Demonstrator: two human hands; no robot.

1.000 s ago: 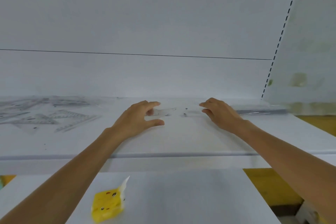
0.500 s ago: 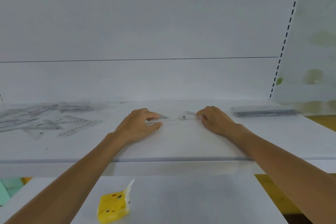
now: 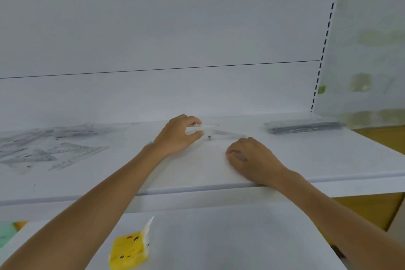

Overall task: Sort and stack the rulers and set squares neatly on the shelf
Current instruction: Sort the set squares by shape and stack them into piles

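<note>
Your left hand [image 3: 178, 138] pinches the clear plastic set square [image 3: 219, 133] at twelve o'clock; right hand [image 3: 252, 158] curled, contact unclear. It looks light, stiff and slippery: take its edges.

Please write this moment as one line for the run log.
left hand: on clear set square, mid-shelf | right hand: flat on shelf, near edge | unsorted pile: left | stacked rulers: right

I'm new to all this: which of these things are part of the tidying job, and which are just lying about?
Part of the job:
- clear set square between the left hand and right hand
- loose rulers and set squares
- stacked pile
- shelf

Just lying about:
- yellow packet
</note>
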